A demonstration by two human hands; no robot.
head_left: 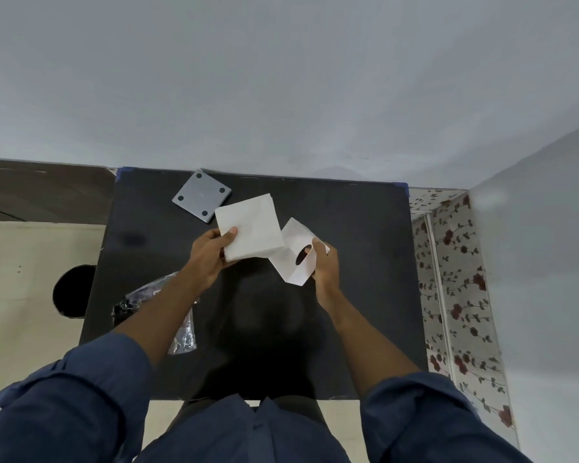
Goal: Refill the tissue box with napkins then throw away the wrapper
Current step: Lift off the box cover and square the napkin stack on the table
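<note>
Above the black table, the left hand pinches a white stack of square napkins; the right hand grips the white cube tissue box beside it. The crinkled clear wrapper lies near the left edge.

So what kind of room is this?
Probably a room at home, though it's hard to tell: a black table against a plain wall, a flowery cloth beside it, and a pale floor.

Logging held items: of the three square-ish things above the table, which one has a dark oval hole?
The white tissue box in the right hand; the napkin stack and grey base plate have none.
</note>
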